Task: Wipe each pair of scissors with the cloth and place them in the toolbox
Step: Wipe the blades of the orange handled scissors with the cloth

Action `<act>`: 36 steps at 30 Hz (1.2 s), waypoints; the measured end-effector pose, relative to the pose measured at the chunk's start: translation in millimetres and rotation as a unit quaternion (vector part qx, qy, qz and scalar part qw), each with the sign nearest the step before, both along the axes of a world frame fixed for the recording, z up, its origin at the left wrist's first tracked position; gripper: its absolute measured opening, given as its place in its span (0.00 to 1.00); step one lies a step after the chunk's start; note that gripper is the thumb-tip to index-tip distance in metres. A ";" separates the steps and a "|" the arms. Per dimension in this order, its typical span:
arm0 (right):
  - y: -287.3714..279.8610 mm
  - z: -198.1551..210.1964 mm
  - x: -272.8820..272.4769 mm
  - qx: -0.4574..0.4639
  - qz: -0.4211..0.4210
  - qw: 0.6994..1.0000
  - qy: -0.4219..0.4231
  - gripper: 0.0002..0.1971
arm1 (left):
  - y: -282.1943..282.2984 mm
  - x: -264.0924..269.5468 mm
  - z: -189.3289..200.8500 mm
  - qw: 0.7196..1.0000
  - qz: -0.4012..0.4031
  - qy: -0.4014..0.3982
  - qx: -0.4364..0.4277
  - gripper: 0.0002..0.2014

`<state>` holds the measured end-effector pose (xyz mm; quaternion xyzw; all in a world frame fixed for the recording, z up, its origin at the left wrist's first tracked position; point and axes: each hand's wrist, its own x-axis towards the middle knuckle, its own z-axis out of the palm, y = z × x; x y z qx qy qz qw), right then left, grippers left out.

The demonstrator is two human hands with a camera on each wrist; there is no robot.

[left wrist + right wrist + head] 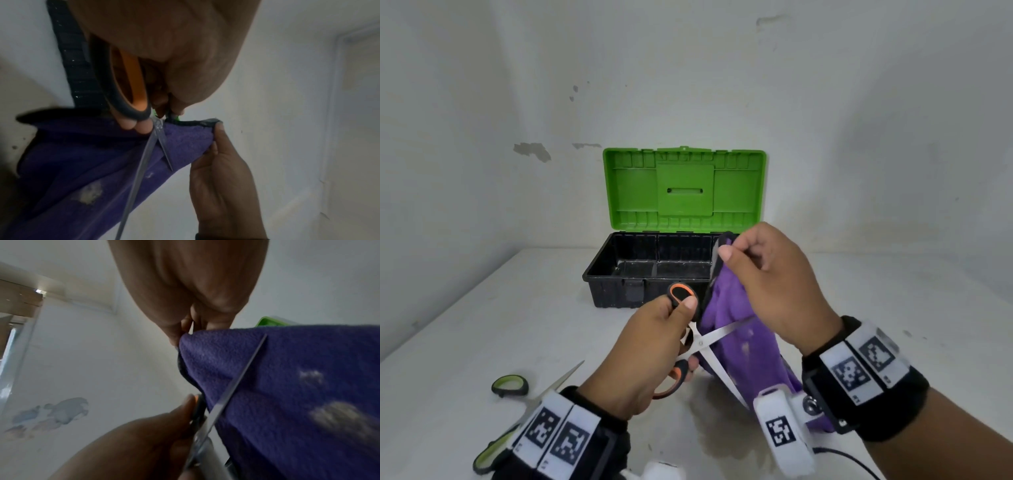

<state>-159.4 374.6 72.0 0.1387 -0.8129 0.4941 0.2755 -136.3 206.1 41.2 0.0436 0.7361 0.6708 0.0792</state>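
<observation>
My left hand grips the orange-and-grey handles of a pair of scissors, whose blades are spread apart in front of a purple cloth. My right hand pinches the cloth's top edge and holds it hanging above the table. In the left wrist view the scissors lie against the cloth; the right wrist view shows one blade across the cloth. A second pair of scissors with green-and-grey handles lies on the table at lower left. The toolbox stands open behind, black tub bare inside.
The toolbox's green lid stands upright against the white wall. The white table stretches out left and right of the toolbox. A black cable trails near the front edge at lower right.
</observation>
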 end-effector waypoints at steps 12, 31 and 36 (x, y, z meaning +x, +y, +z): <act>24.3 -22.6 40.0 0.062 0.117 0.991 -0.005 0.14 | -15.2 -3.9 5.5 0.995 0.038 0.086 -0.026 0.17; 7.7 -15.2 12.2 0.316 0.176 0.930 -0.067 0.11 | -12.0 -0.1 8.1 0.961 0.008 0.239 -0.142 0.10; 15.9 -8.2 10.4 0.293 0.216 0.928 -0.081 0.12 | -14.0 1.4 10.2 0.970 -0.001 0.216 -0.108 0.11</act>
